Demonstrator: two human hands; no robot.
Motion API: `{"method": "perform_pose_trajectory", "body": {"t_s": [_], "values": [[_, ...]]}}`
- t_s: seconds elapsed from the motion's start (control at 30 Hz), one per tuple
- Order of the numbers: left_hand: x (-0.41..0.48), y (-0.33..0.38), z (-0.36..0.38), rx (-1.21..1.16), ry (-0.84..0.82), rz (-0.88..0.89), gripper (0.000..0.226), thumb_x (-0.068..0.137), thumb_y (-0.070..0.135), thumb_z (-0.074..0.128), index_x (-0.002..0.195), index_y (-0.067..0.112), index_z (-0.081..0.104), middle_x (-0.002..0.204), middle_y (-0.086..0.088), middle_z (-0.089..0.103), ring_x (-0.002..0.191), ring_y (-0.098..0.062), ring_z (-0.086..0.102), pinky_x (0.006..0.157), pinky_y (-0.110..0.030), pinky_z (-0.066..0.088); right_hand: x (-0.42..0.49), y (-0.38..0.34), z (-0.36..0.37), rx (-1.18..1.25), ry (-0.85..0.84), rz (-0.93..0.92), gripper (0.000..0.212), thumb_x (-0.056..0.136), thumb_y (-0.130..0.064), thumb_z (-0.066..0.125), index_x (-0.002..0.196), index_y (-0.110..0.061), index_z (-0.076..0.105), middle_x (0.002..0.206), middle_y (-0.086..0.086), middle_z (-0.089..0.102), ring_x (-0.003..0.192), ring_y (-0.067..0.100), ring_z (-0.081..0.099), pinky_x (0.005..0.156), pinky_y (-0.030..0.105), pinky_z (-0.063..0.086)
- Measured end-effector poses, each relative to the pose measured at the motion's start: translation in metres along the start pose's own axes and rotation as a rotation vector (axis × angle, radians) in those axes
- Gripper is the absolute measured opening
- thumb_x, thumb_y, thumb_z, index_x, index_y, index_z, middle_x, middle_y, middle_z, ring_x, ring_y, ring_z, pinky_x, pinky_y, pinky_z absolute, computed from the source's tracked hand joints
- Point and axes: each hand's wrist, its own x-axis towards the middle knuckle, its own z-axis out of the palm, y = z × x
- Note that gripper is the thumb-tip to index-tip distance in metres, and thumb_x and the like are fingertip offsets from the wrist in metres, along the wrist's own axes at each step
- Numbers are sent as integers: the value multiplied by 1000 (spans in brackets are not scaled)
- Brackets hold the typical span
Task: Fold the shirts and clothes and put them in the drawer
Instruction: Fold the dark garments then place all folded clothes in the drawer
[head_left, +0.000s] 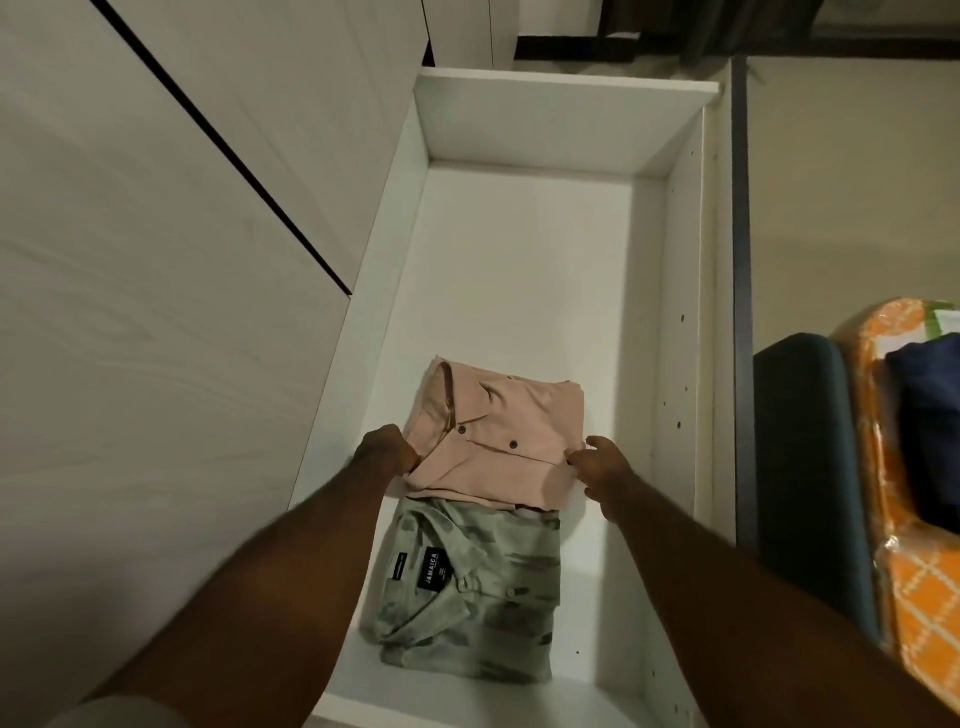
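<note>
White drawer (524, 291); hands (387, 451) seemingly gripping pink shirt (498, 441) edges

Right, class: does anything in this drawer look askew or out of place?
Nothing much. The pink shirt, gripped at each side by the left hand and right hand, overlaps the far edge of the green shirt in the drawer. Both look neatly folded.

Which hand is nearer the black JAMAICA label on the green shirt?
Left. The left hand grips the pink shirt's near-left corner, almost straight beyond the label. The right hand pinches its near-right corner, farther off to the side.
</note>
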Motion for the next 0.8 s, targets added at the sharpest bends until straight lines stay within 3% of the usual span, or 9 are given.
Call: {"method": "perform_pose_trajectory", "body": {"t_s": [0.1, 0.23, 0.33, 0.43, 0.6, 0.8], "values": [[-24, 12, -18, -21, 84, 55, 53, 84, 36, 74, 124, 7, 54, 127, -17, 61, 115, -35, 61, 92, -38, 54, -18, 1, -14, 5, -2, -5, 50, 89, -30, 71, 132, -21, 46, 126, 7, 43, 110, 23, 47, 82, 32, 41], [-63, 36, -30, -114, 156, 170, 36, 94, 28, 67, 120, 5, 61, 126, -17, 64, 115, -35, 61, 94, -40, 53, -48, -9, -40, 14, -39, -49, 34, 93, -29, 71, 118, -17, 51, 110, 6, 45, 93, 21, 45, 73, 31, 41], [-96, 61, -33, -140, 161, 279, 23, 94, 22, 67, 110, 5, 70, 119, -12, 69, 113, -33, 63, 94, -36, 51, -86, -26, -71, 95, -177, -103, 26, 95, -31, 71, 107, -16, 54, 105, 9, 56, 95, 24, 54, 86, 38, 47], [-134, 89, -37, -195, 175, 339, 16, 89, 19, 71, 100, 8, 73, 107, -6, 71, 108, -27, 64, 84, -27, 47, -122, -41, -107, 171, -299, -160, 31, 96, -40, 69, 120, -22, 62, 126, 10, 65, 116, 28, 64, 105, 45, 51], [-213, 146, -41, -225, 163, 484, 13, 89, 22, 75, 91, 9, 72, 90, -4, 71, 93, -24, 68, 88, -27, 49, -179, -38, -182, 337, -356, -232, 39, 101, -37, 60, 135, -19, 59, 131, 13, 65, 120, 33, 64, 106, 48, 51], [-312, 221, -31, -268, 156, 662, 17, 90, 25, 75, 90, 9, 71, 73, 0, 72, 66, -16, 65, 67, -24, 52, -232, 8, -297, 454, -287, -285, 39, 100, -37, 59, 133, -17, 63, 130, 15, 68, 119, 33, 66, 100, 46, 54]]}}
